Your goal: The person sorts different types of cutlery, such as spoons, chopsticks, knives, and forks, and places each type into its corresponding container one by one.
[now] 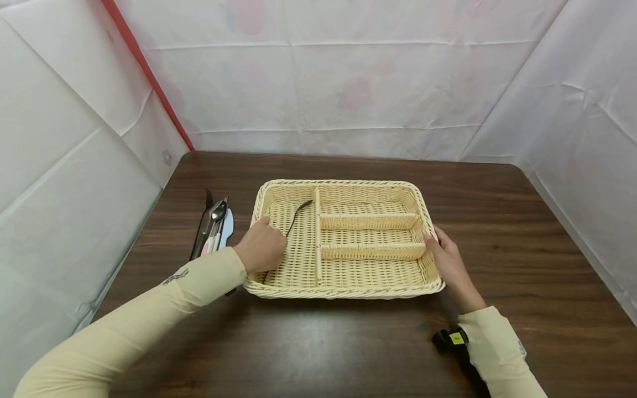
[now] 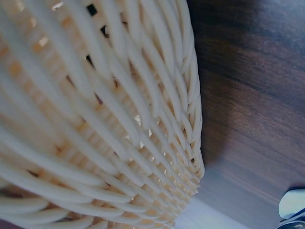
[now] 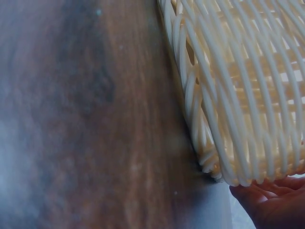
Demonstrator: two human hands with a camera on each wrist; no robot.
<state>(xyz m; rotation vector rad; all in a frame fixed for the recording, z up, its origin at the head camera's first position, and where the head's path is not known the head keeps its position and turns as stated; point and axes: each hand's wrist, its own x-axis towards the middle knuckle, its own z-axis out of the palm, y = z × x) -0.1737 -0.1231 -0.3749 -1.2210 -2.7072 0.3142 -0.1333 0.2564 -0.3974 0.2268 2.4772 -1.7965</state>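
A cream wicker basket with a long left compartment and three shorter right ones sits on the dark wooden table. My left hand reaches over its left wall, fingers curled around a slim dark fork. The fork slants across the left compartment, its head beside the divider; the hand covers part of its handle. At the opposite end, my right hand grips the right rim, thumb on top. Close-up, the left wrist view shows only basket weave, not the fork; the right wrist view shows fingers under the basket's edge.
Left of the basket lies a bunch of cutlery: a dark fork, a metal spoon and a light-blue blade, partly behind the left sleeve. White patterned sheeting encloses the table's back and sides.
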